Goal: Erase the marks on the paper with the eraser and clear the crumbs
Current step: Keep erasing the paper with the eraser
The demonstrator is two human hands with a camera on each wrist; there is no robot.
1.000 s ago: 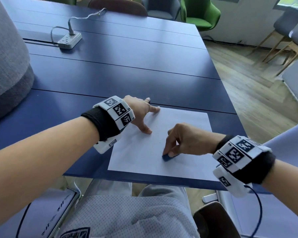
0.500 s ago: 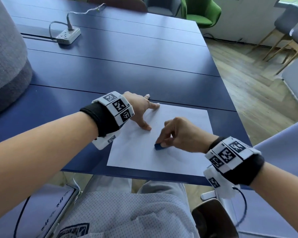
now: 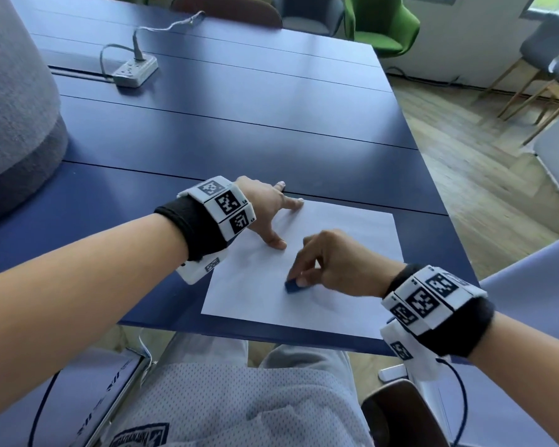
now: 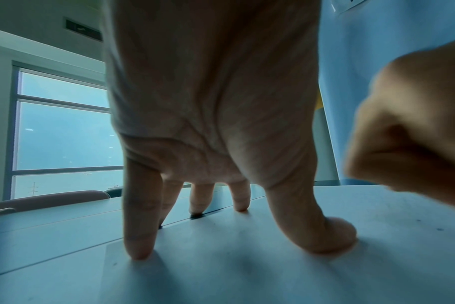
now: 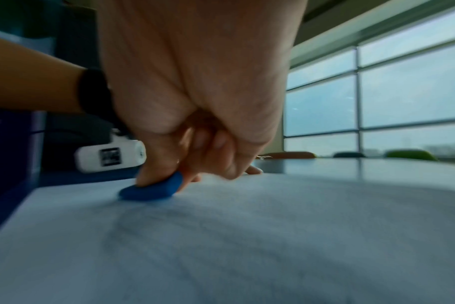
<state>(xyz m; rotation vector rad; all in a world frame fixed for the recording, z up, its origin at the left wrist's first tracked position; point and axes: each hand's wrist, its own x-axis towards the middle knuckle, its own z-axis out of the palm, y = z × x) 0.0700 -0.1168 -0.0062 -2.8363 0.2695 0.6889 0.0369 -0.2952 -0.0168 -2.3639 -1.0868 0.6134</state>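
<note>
A white sheet of paper (image 3: 346, 250) lies at the near edge of the blue table (image 3: 239, 133). My left hand (image 3: 271, 214) presses its spread, straight fingers (image 4: 138, 242) on the paper's upper left part. My right hand (image 3: 329, 262) pinches a small blue eraser (image 3: 292, 287) between thumb and fingers and presses it on the paper near its middle. In the right wrist view the eraser (image 5: 153, 190) lies flat on the sheet, with faint grey smudges on the paper (image 5: 221, 236) in front of it. Tiny dark specks dot the paper (image 4: 403, 236) in the left wrist view.
A white power strip (image 3: 136, 71) with its cable lies at the far left of the table. A grey padded object (image 3: 10, 124) stands at the left edge. Chairs (image 3: 381, 27) stand beyond the table's far end. My lap is under the near edge.
My right hand has slid the eraser leftward across the paper and a little back toward the near edge. The left hand has stayed pressed on the sheet.
</note>
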